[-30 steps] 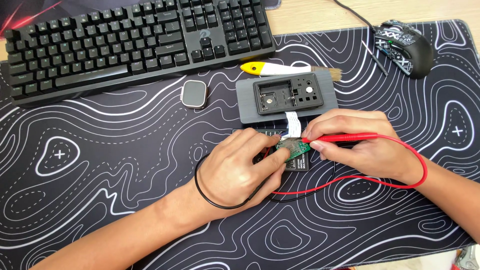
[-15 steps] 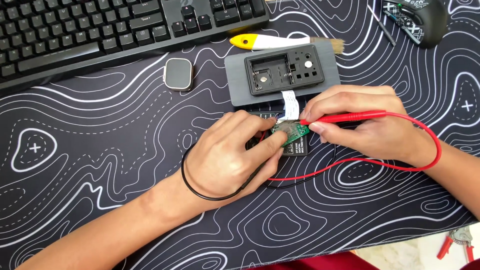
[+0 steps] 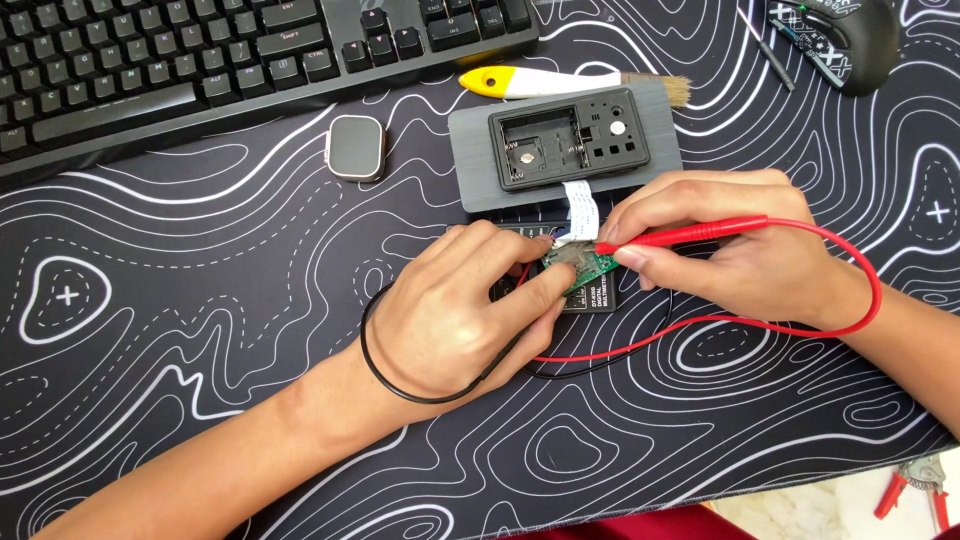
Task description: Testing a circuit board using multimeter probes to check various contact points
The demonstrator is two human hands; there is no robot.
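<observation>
My left hand [image 3: 465,310] pins a small green circuit board [image 3: 585,268] w/ index finger and thumb, fingers curled, mid-worktop on the patterned mat [image 3: 200,300]. Right hand [image 3: 730,250] closed round a red probe [image 3: 690,235], tip touching the board. Red lead [image 3: 860,300] loops round right wrist. Grey housing [image 3: 565,145] just behind, toward rear edge; brush [image 3: 560,82] and keyboard [image 3: 200,60] beyond.
</observation>
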